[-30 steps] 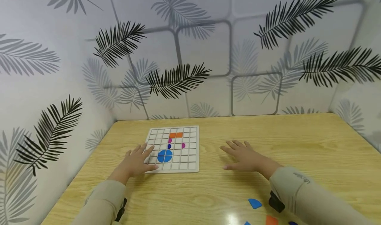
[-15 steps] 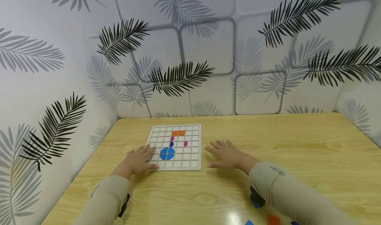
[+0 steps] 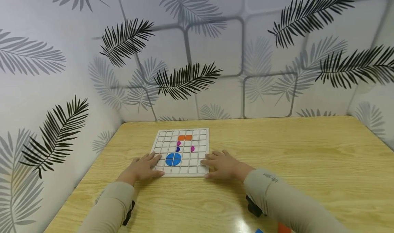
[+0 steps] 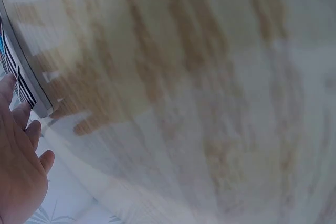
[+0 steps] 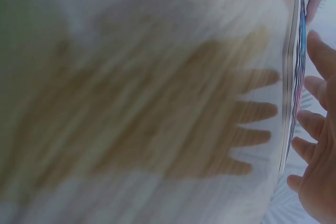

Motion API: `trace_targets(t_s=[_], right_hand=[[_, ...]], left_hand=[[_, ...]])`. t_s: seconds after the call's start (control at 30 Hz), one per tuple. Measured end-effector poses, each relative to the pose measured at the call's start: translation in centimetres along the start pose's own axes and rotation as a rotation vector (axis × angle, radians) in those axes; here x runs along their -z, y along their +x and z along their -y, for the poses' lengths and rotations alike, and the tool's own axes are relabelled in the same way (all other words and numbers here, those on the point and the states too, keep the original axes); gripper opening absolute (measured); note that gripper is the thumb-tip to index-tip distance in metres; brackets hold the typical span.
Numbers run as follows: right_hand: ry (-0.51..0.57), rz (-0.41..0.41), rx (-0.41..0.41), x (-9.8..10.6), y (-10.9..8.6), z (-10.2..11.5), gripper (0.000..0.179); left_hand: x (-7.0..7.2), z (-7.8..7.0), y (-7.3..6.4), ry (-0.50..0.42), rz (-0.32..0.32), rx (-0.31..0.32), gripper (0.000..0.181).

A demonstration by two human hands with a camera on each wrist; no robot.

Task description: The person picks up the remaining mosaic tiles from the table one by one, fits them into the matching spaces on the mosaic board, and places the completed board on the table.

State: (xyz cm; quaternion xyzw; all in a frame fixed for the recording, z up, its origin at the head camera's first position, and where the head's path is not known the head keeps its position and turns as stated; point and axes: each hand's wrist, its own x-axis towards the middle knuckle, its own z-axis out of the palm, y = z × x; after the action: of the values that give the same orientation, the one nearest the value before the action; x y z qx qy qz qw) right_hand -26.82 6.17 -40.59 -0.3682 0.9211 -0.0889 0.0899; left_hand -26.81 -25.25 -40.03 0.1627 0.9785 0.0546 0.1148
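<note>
Grid board (image 3: 194,170) lies left of the frame's centre, on the wooden table (image 3: 292,151). At its left edge rests the left hand (image 3: 143,166), fingers spread, pinching nothing. Already on the board sit a blue disc (image 3: 170,156) of four quarters, a dark blue half-disc (image 3: 178,149), two magenta half-discs (image 3: 178,143) and two orange squares (image 3: 181,138); most cells are bare. The right hand (image 3: 221,164), likewise spread, meets the right edge (how firmly, one cannot tell). Work seems unfinished: a blue piece (image 3: 259,231) and an orange piece (image 3: 284,228) lie off the board, lower right. Both wrist views add the board's rim side-on; only the head view shows its layout.
</note>
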Motion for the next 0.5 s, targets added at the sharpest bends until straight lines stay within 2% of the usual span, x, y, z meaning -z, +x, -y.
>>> trace_targets(t_s=[0.27, 0.3, 0.5], right_hand=[[-0.018, 0.032, 0.012, 0.4, 1.0, 0.6, 0.054], [-0.015, 0.023, 0.032, 0.3, 1.1, 0.5, 0.054], [-0.016, 0.033, 0.025, 0.1, 1.5, 0.5, 0.046]], left_hand=[[-0.2, 0.3, 0.1, -0.002, 0.007, 0.010, 0.078], [-0.2, 0.3, 0.1, -0.008, 0.009, 0.011, 0.077], [-0.4, 0.2, 0.0, -0.041, 0.017, 0.015, 0.077]])
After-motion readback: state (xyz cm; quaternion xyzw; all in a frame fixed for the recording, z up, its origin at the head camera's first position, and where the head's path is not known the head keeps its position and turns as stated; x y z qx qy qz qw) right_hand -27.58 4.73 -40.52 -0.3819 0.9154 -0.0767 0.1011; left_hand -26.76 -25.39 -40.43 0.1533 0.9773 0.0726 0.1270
